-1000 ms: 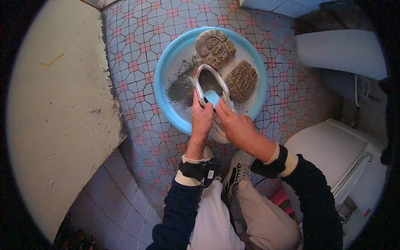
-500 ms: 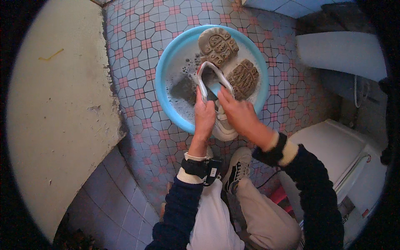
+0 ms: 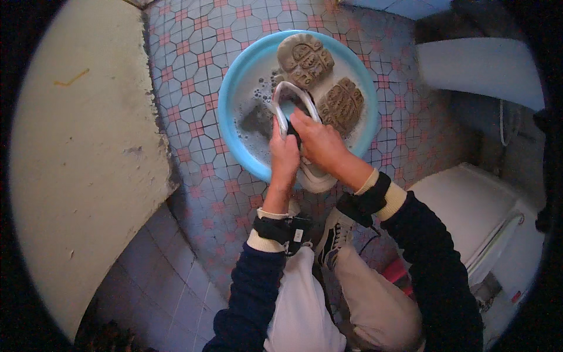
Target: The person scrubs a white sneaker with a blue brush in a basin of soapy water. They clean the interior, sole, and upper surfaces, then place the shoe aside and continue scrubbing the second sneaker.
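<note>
Left of the light-blue basin point(image 3: 226, 117) stands a cream wall point(image 3: 88, 158) with a chipped, peeling edge, and below that, nearer the person, run bluish-purple wall tiles point(image 3: 164, 264). Grey-blue and pink floor tiles point(image 3: 182, 70) surround the basin. Against the basin's left inner side lies cloudy, bubbly water point(image 3: 258, 117). Over the basin's middle and near rim, the left hand point(image 3: 285, 155) is clamped on the left side of a white sneaker point(image 3: 316, 179), which is held with its opening over the water and its toe pointing back toward the person, past the near rim. Inside that opening shows a bit of a light-blue tool point(image 3: 288, 109), mostly hidden. Just beside the left hand, the right hand point(image 3: 325, 146) is closed over that tool, fingers reaching into the sneaker. Farther back and to the right within the basin, two brown treaded sole sections point(image 3: 342, 105) face up among suds; whether they belong to one shoe or two, I cannot tell. Below the basin is a worn black-and-cream lace-up shoe point(image 3: 335, 234); right of it, a pink object point(image 3: 396, 273), partly covered, and a white lidded unit point(image 3: 463, 193).
</note>
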Tool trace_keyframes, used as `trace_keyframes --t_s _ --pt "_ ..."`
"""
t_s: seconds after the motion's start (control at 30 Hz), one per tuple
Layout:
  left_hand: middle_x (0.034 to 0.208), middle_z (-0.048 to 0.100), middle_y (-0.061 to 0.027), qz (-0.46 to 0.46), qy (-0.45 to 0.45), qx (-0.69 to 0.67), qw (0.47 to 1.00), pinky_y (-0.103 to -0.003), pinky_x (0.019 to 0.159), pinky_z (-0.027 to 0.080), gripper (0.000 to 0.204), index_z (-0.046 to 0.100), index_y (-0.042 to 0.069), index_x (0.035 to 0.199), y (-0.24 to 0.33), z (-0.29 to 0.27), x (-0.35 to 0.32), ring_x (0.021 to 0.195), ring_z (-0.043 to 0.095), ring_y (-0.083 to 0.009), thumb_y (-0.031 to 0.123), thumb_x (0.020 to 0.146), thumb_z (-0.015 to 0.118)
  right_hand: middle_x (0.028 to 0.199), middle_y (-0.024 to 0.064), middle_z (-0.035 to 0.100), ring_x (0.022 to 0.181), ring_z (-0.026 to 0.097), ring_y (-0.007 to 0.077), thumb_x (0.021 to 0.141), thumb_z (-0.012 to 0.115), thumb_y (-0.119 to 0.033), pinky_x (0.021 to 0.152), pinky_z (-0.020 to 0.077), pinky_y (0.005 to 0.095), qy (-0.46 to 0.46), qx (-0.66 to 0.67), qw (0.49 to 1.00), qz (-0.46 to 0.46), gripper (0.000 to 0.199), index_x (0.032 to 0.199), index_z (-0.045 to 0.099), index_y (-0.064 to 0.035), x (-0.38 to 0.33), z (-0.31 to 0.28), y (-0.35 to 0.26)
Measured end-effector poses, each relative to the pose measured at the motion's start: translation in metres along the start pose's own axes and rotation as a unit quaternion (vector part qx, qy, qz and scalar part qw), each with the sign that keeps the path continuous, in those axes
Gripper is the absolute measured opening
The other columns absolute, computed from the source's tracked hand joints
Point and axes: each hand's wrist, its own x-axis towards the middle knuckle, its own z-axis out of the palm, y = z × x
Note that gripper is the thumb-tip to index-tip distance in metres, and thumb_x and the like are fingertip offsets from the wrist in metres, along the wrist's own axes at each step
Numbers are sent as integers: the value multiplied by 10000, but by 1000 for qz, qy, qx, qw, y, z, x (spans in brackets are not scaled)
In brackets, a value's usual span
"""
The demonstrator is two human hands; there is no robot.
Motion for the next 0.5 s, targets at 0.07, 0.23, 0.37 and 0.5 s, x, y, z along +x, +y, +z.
trace_keyframes --t_s 0.07,0.23,0.37,0.5 --pt "1020 579 -122 -53 -15 -63 996 -294 772 444 623 260 14 1389 -2 -1 0 836 550 -200 46 775 360 1240 148 462 763 614 376 749 546 -76 646 512 464 28 6 998 -63 395 1124 425 -41 -6 1 4" --pt "1009 555 -78 -38 -23 -49 998 -248 771 434 612 273 22 1387 -8 -1 2 840 519 -144 34 780 352 1267 151 459 795 594 407 728 534 -28 653 495 489 -90 -79 992 40 435 1147 417 -52 -8 -7 4" --pt "1038 545 -61 -7 -32 -76 997 -244 783 427 603 280 24 1385 -6 -4 2 865 509 -137 19 787 360 1270 154 461 804 591 406 701 527 6 646 488 495 31 -19 999 4 466 1150 420 -50 8 -3 -1" --pt "1050 547 -61 -72 -41 -93 992 -249 782 428 596 290 26 1382 0 -5 2 870 513 -135 27 792 370 1300 147 427 769 624 374 778 534 -107 633 511 454 -101 -46 994 -9 413 1162 402 -31 -5 -1 3"
